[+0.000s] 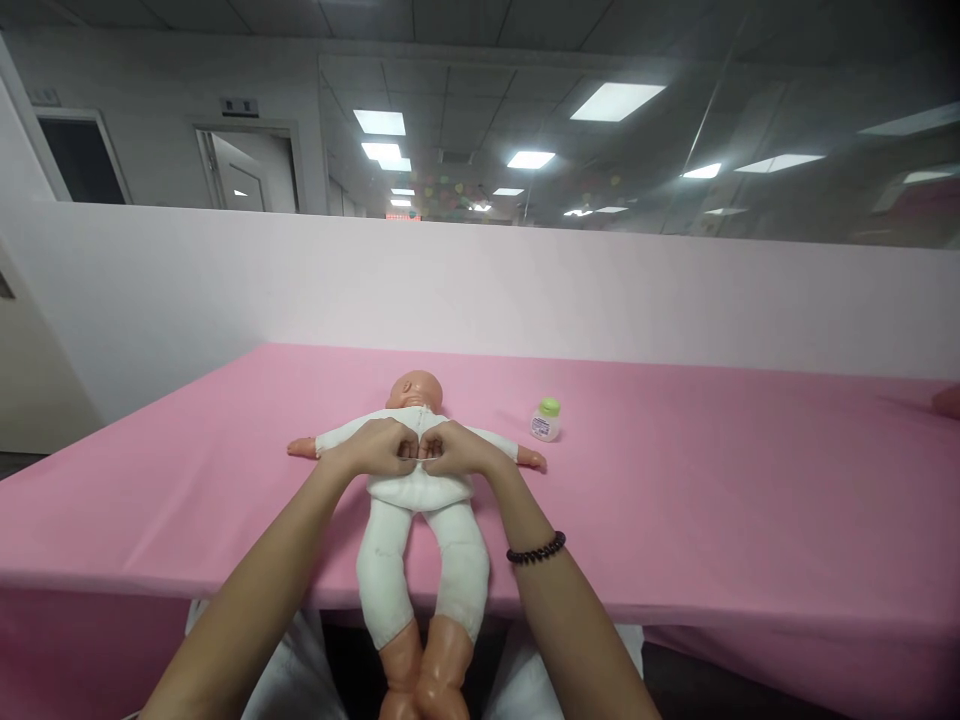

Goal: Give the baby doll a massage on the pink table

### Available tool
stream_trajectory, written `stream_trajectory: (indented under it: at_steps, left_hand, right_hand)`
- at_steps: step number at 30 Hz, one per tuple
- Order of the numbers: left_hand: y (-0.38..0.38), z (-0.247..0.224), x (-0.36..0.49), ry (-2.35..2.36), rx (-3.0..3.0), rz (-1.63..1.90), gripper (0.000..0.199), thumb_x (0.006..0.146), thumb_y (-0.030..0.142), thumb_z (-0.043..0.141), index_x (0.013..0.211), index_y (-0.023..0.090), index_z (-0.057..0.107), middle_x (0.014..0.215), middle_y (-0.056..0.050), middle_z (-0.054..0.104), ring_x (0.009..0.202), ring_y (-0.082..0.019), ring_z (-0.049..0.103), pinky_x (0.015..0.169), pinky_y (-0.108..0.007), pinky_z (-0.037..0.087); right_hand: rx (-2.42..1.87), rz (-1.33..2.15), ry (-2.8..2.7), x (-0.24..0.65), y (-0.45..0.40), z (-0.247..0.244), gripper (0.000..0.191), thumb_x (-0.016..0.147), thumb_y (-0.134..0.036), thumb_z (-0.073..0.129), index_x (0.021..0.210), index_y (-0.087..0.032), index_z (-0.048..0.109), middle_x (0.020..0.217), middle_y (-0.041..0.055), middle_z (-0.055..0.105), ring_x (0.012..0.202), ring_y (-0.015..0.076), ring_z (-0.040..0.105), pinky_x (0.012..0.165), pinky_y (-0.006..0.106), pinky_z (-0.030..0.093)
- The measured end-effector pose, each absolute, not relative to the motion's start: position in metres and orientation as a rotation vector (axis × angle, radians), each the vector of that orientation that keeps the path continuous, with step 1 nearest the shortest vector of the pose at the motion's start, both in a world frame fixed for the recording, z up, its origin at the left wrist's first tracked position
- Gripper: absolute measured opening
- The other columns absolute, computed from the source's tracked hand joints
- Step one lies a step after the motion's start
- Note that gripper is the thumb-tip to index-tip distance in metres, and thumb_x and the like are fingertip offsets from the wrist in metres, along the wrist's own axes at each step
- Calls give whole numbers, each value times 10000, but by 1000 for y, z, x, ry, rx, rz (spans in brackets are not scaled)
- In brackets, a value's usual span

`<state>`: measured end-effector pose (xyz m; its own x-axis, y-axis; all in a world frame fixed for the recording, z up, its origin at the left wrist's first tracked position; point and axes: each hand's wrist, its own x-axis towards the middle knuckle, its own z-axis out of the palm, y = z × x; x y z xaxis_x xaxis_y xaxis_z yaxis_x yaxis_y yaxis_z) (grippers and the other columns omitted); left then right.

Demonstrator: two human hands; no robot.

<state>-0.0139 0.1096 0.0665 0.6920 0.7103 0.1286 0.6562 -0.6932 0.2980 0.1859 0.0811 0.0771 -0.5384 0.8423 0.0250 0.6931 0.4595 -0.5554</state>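
Observation:
A baby doll (420,490) with a white cloth body lies stretched out on the pink-covered table, apparently face down, its bare head at the far end. Its arms spread to both sides, and its legs hang over the near table edge. Both my hands meet over the middle of its torso. My left hand (384,446) is closed with curled fingers, pinching the white cloth. Beside it, almost touching, my right hand (453,448) pinches the cloth in the same way. The fingertips are partly hidden by the knuckles.
A small clear bottle (545,424) with a green cap stands right of the doll's arm. The pink table cover (712,480) reaches a low white wall (600,300) with glass above. At the far right edge, part of another doll or a hand (946,402) shows.

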Motion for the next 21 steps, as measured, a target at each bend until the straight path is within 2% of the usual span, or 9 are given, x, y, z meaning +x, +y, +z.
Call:
stream_trajectory:
  at_steps: [3, 6, 9, 11, 13, 15, 21]
  left_hand:
    - [109, 66, -12, 1121, 2687, 380, 74, 710, 236, 564, 648, 209, 533, 626, 18, 566, 572, -146, 439, 551, -308, 259]
    - [111, 62, -12, 1150, 2699, 545, 156, 771, 271, 558, 649, 206, 484, 628, 13, 558, 590, -152, 450, 559, -306, 274]
    - [113, 60, -11, 1204, 2688, 745, 126, 842, 319, 533, 779, 212, 551, 770, -11, 629, 701, -183, 545, 612, -306, 338]
    - [112, 60, -10, 1250, 2678, 783, 131, 852, 321, 535, 903, 218, 598, 920, -37, 663, 804, -210, 594, 650, -313, 377]
    - [111, 60, -9, 1280, 2681, 739, 154, 853, 317, 541, 936, 217, 623, 990, -55, 672, 867, -228, 614, 674, -320, 404]
    - [110, 61, -8, 1286, 2694, 666, 149, 865, 315, 531, 879, 210, 637, 953, -57, 684, 859, -230, 621, 683, -324, 415]
    - [111, 56, -2, 1304, 2758, 637, 196, 903, 249, 487, 840, 185, 661, 862, -69, 707, 785, -213, 610, 710, -338, 418]
  right_hand:
    - [-1280, 708, -2401, 186, 84, 73, 54, 698, -193, 548, 676, -187, 499, 632, -51, 457, 605, 99, 383, 553, 263, 301]
    - [-1232, 684, -2314, 186, 89, 68, 101, 739, -202, 519, 657, -187, 460, 626, -44, 450, 611, 103, 391, 556, 259, 311]
    - [-1179, 596, -2175, 186, 92, 63, 15, 756, -197, 546, 769, -195, 538, 749, -27, 568, 688, 120, 492, 610, 250, 375]
    - [-1165, 542, -2133, 186, 94, 59, 108, 752, -184, 571, 857, -203, 583, 862, -12, 632, 761, 136, 552, 659, 251, 406]
    - [-1213, 520, -2141, 184, 94, 57, 86, 763, -182, 571, 845, -204, 586, 849, -11, 641, 754, 141, 567, 655, 253, 402]
    - [-1291, 495, -2157, 182, 94, 55, 14, 781, -185, 560, 774, -197, 559, 772, -17, 620, 695, 134, 545, 619, 252, 373]
    - [-1356, 373, -2170, 174, 92, 58, 143, 819, -160, 565, 690, -182, 507, 724, -6, 605, 662, 122, 503, 602, 252, 323]
